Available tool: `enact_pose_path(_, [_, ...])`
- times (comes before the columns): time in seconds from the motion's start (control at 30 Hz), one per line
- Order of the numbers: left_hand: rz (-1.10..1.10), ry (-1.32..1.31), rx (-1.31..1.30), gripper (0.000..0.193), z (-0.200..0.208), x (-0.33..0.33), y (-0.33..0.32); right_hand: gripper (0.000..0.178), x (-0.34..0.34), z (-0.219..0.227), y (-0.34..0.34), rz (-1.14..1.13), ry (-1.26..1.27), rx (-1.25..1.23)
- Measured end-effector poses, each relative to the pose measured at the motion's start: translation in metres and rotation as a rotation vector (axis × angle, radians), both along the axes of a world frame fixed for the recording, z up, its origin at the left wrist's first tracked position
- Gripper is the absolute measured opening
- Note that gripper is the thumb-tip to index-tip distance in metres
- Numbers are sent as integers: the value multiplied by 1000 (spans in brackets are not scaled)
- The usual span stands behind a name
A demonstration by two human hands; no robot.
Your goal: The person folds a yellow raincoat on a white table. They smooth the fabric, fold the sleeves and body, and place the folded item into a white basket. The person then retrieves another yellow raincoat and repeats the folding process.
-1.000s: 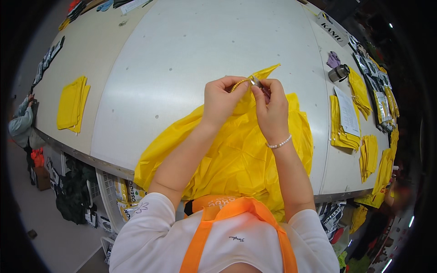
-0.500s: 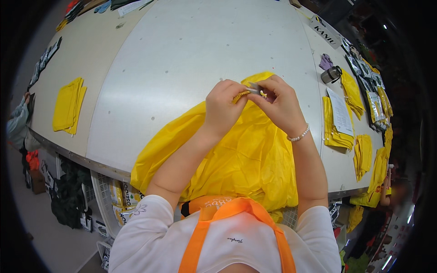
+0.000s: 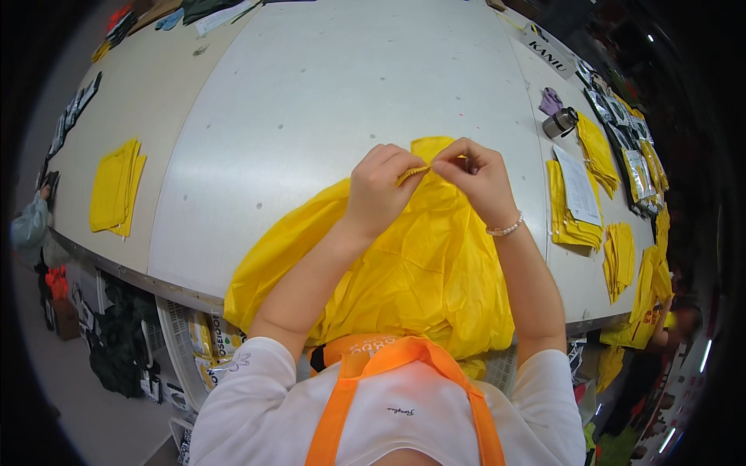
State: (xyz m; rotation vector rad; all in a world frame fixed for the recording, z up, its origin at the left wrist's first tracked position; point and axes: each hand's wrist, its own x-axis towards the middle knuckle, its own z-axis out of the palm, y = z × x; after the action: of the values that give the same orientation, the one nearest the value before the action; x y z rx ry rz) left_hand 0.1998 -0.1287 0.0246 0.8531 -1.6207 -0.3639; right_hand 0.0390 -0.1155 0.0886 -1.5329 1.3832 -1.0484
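The left hand's grip (image 3: 382, 186) pinches a ridged edge (image 3: 413, 174) of the yellow fabric (image 3: 423, 268) between thumb and fingers. The right hand (image 3: 480, 175), a beaded bracelet (image 3: 507, 225) at its wrist, has thumb and forefinger drawn together at that edge's end; whether this grip pinches anything, I cannot tell. The yellow fabric lies crumpled beneath both hands, across the near side of the pale tabletop (image 3: 311, 93). Rightward, a paper sheet (image 3: 577, 186) rests on folded yellow cloth (image 3: 571, 233) near a metal flask (image 3: 560, 122); a yellow stack (image 3: 115, 186) lies well apart, leftward.
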Motion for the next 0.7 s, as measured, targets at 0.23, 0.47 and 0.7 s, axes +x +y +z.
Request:
enact_pose_path(0.23, [6,-18,-65,17,3,-2,2,28,-11,-5,20,-55,139,-15])
enact_pose_path(0.47, [4,-107,-221,22,-2,-4,2,20,-5,5,28,14,656,-293])
enact_pose_path(0.7, [9,-149,-236,24,-1,-6,2,20,-2,20,23,40,878,-292])
